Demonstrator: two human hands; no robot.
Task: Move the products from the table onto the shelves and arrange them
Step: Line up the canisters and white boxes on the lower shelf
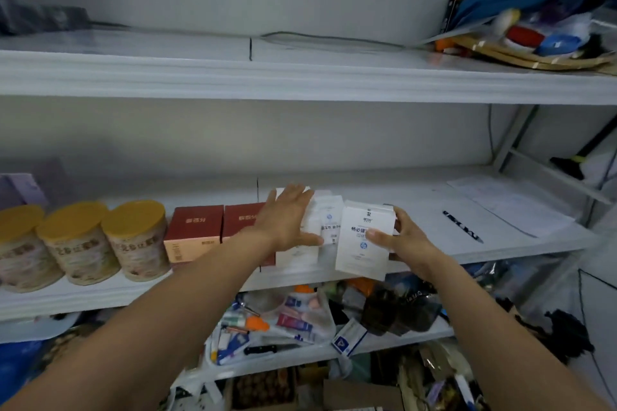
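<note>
Head view | middle shelf [434,243] holds one row | three cans [137,237] at 9 o'clock | two red boxes [193,230] beside them | three white boxes [329,223] centre | left hand [287,220] flat, fingers straight, likely steadying two | right hand [407,240] grips the end box [362,243], probably squaring the row | one pen [462,226] at 3 o'clock

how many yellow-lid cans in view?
3, in a row on the middle shelf: left can at the frame edge, middle can, right can beside the red boxes. More may sit off-frame.

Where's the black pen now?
Head view: black pen on the middle shelf, right side, between the white box in the right hand and the paper sheets.
</note>
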